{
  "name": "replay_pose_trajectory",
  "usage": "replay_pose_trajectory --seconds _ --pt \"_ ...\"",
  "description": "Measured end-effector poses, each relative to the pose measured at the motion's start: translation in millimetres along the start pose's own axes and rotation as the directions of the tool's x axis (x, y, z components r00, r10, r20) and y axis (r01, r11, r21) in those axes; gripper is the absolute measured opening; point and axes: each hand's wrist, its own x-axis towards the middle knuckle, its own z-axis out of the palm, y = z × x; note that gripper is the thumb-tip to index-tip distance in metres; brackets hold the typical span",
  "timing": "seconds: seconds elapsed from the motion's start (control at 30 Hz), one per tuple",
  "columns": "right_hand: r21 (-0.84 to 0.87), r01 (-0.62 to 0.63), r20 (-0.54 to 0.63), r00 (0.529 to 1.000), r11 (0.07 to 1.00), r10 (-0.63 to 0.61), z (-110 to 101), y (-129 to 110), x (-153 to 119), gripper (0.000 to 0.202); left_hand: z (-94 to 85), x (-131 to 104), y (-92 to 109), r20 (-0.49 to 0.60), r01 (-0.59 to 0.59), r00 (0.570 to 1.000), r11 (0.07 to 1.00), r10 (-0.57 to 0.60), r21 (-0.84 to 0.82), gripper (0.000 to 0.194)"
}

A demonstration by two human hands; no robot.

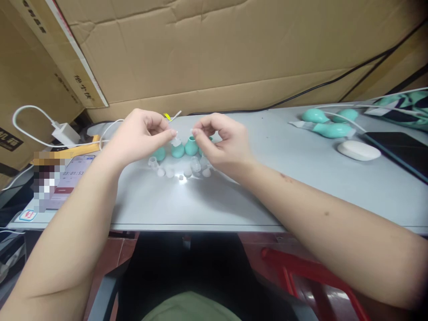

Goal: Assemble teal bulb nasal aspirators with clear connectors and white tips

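Observation:
My left hand pinches a small clear plastic piece between thumb and fingertips, just above a teal bulb-shaped piece. Thumb and fingers of my right hand are closed on a tiny whitish piece whose shape is too small to make out. Between the hands an open-necked teal bulb stands upright; another teal bulb is under my left hand, and one more is partly hidden behind my right fingers. In front of them lie clear plastic cups and several small white discs.
At the right are wrapped teal pieces, a white oval case and a dark tablet-like device. A lit phone and white charger are at the left. Cardboard stands behind the grey table.

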Motion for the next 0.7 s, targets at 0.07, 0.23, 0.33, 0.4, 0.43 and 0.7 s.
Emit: replay_pose_trajectory --seconds 0.07,0.23,0.33,0.4,0.43,0.7 --pt "-0.007 -0.054 0.08 0.995 0.999 0.054 -2.8 2.6 2.5 0.013 -4.4 -0.1 -0.4 0.04 -0.016 0.999 0.991 0.011 0.136 0.02" --pt "-0.205 -0.104 0.46 0.867 0.973 0.189 -3.7 1.8 5.9 0.013 -7.8 2.1 -1.2 0.264 -0.12 0.964 0.922 0.02 0.368 0.015" --pt "-0.346 -0.113 0.507 0.813 0.932 0.287 0.8 -4.0 4.6 0.017 -4.4 4.2 -6.1 0.367 -0.169 0.93 0.916 0.026 0.364 0.014" --pt "-0.386 -0.101 0.51 0.805 0.917 0.303 3.8 -6.7 4.0 0.018 -2.1 5.8 -12.3 0.39 -0.244 0.915 0.914 0.105 0.325 0.014" --pt "-0.391 -0.094 0.514 0.803 0.915 0.302 5.0 -7.3 4.1 0.019 -1.0 6.6 -15.8 0.387 -0.29 0.908 0.906 0.16 0.307 0.013" --pt "-0.343 -0.086 0.474 0.844 0.935 0.251 1.9 -4.5 4.7 0.023 -6.5 3.7 -22.7 0.327 -0.398 0.896 0.869 0.3 0.295 0.01"
